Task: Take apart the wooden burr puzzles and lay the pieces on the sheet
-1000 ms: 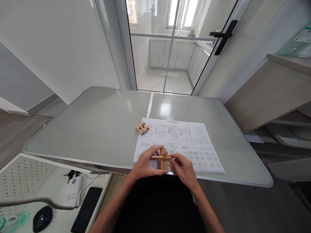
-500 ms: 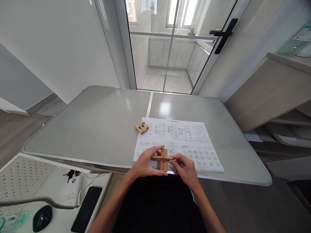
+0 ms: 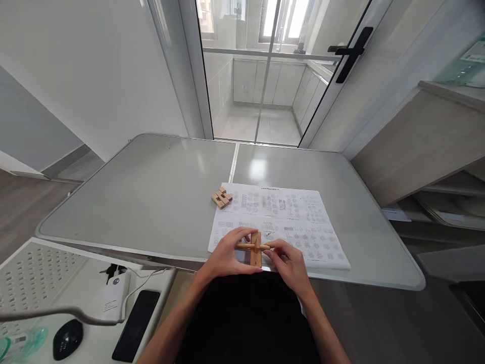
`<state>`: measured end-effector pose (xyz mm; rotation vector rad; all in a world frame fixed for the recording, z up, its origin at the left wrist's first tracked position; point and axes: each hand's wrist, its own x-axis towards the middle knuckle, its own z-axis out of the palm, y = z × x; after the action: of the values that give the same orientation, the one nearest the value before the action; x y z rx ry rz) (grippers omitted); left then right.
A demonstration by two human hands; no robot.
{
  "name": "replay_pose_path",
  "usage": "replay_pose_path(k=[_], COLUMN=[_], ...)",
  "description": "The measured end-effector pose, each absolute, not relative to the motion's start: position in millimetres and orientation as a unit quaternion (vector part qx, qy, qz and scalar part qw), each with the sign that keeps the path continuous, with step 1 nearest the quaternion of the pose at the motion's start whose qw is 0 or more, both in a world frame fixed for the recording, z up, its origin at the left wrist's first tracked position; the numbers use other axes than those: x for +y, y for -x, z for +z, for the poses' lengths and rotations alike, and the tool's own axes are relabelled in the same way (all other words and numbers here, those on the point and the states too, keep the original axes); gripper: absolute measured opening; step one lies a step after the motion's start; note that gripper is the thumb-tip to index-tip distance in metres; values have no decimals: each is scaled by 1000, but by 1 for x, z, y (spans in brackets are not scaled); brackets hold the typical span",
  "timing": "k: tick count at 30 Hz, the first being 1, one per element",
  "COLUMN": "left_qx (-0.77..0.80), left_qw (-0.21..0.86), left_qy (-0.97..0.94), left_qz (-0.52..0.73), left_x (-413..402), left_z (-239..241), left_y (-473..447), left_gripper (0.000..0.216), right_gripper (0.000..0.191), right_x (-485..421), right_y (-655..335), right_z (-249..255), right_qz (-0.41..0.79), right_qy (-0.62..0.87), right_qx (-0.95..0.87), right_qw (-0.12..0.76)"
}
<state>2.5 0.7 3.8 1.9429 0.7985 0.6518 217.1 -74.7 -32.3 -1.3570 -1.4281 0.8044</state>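
Note:
Both my hands hold a wooden cross-shaped puzzle (image 3: pixel 255 248) at the near edge of the grey table (image 3: pixel 159 192). My left hand (image 3: pixel 225 255) pinches its left side, fingers closed on the thin horizontal bar. My right hand (image 3: pixel 288 263) pinches the bar's right end. The puzzle's upright block stands between the two hands, over a printed instruction sheet (image 3: pixel 280 217). A second small cluster of wooden pieces (image 3: pixel 222 197) lies at the sheet's far left corner, apart from both hands.
A white perforated side table (image 3: pixel 34 273) at the lower left carries a power bank (image 3: pixel 113 298), a black phone (image 3: pixel 137 323) and a black mouse (image 3: pixel 67 338). A glass door (image 3: pixel 265 71) stands beyond the table. Wooden shelving (image 3: pixel 428 151) stands at the right.
The puzzle's middle piece has turned from tilted to square against the upright block. Both hands keep their grip in nearly the same place.

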Motion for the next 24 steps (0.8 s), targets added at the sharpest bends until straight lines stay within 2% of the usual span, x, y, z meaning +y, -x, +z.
replay_pose_path(k=[7, 13, 24], left_qx=[292, 294, 305], left_qw=[480, 474, 481], left_qy=[-784, -780, -775], left_qz=[266, 285, 275], left_x=[1, 1, -2], left_z=[7, 3, -2], left_y=[-1, 0, 0], left_gripper=[87, 38, 20], right_gripper=[8, 9, 11], right_x=[-75, -76, -78], right_y=[-214, -212, -209], right_z=[-32, -32, -29], right_qz=[320, 303, 265], right_qy=[509, 508, 506], right_qx=[-612, -626, -645], right_qw=[513, 508, 507])
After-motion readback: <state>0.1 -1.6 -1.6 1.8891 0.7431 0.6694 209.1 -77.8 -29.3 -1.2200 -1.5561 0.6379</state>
